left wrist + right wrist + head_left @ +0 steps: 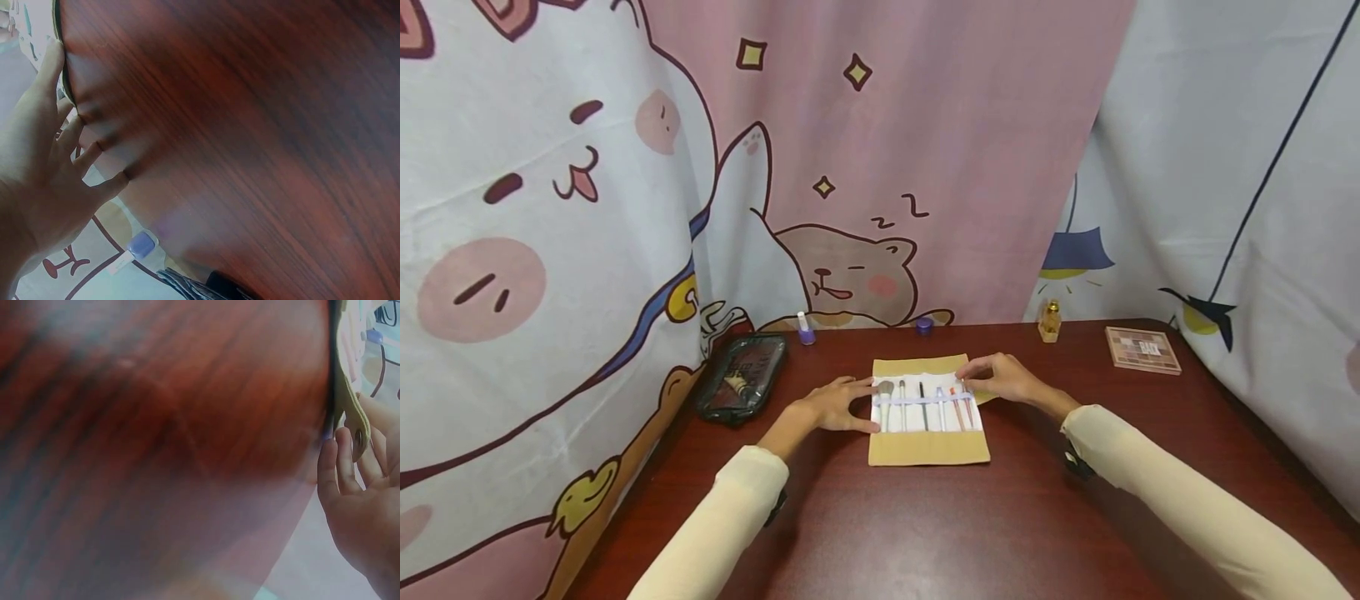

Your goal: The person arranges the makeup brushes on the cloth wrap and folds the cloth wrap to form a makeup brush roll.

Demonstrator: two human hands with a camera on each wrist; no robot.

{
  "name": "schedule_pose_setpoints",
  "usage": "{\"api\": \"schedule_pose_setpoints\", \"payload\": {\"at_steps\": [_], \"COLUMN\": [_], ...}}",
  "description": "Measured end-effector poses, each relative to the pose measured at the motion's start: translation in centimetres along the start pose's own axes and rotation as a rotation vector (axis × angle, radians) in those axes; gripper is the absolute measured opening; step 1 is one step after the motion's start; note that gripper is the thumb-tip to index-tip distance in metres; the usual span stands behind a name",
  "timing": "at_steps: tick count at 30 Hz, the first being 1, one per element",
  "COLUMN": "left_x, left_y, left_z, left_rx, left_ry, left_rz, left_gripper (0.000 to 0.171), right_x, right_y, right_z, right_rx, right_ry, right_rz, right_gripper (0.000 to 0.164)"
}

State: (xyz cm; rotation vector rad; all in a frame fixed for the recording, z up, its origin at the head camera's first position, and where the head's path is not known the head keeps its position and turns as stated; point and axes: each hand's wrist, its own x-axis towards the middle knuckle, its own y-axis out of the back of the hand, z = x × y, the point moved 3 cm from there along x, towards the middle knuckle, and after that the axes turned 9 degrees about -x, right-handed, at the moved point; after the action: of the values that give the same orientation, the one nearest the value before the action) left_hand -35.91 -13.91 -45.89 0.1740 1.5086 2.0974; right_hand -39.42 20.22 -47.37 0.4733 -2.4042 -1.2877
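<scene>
A tan brush case (928,450) lies unfolded on the table, its white lining showing. Several slim makeup tools stand side by side under a lavender elastic band, among them a fluffy makeup brush (885,402) at the left end. My left hand (835,405) rests at the case's left edge, fingers spread and thumb near the lower left corner. At the upper right corner, the thumb and index finger of my right hand (1006,377) pinch the top of the rightmost makeup brush (967,408). Beside that hand, the snap flap (354,419) sticks out from the case.
A black tray in clear wrapping (745,377) lies at the left. Along the back stand a purple nail polish bottle (806,332), a small purple jar (924,326) and a gold bottle (1050,322). An eyeshadow palette (1142,350) lies at the back right, before the patterned curtain.
</scene>
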Motion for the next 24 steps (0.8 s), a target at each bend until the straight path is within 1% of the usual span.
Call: {"api": "schedule_pose_setpoints", "payload": {"at_steps": [6,11,17,24], "left_x": [0.1,0.1,0.0,0.1], "left_y": [-0.2,-0.2,-0.1,-0.1], "left_z": [-0.2,-0.2,-0.1,0.0], "left_rx": [-0.004,-0.005,-0.004,-0.004], "left_ry": [0.003,0.009,0.013,0.012], "left_rz": [0.006,0.007,0.005,0.002], "left_gripper": [0.087,0.088,0.088,0.088], "right_x": [-0.6,-0.9,-1.2,-1.5], "right_y": [-0.3,-0.6,-0.7,-0.8], "right_z": [0.0,0.0,0.0,0.0], "right_rx": [-0.021,-0.033,-0.029,-0.045], "right_ry": [0.023,0.062,0.111,0.095], "right_rz": [-0.008,-0.014,-0.021,-0.025], "right_gripper": [0.017,0.015,0.023,0.026]}}
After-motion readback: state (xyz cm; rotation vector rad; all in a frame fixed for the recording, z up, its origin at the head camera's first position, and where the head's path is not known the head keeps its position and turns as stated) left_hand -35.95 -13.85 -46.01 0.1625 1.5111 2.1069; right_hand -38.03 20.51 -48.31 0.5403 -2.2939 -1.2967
